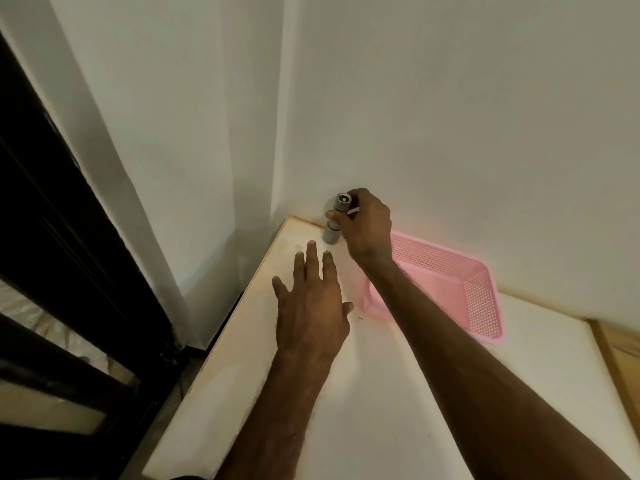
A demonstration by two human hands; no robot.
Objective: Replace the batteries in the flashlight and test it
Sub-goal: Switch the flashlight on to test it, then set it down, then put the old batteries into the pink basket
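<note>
A small grey metal flashlight (pixel 335 220) stands upright at the far corner of the pale table (pixel 398 393), close to the white wall. My right hand (pixel 365 225) grips its upper part, thumb and fingers curled round the barrel, with the round end facing up. My left hand (pixel 311 306) hovers or rests flat over the table just in front of the flashlight, fingers straight and spread, holding nothing. No batteries are visible.
A pink perforated plastic basket (pixel 464 292) lies against the wall to the right, partly behind my right forearm. The table's left edge (pixel 221 334) drops off beside a dark door frame (pixel 69 237). A wooden edge (pixel 620 358) shows at the far right.
</note>
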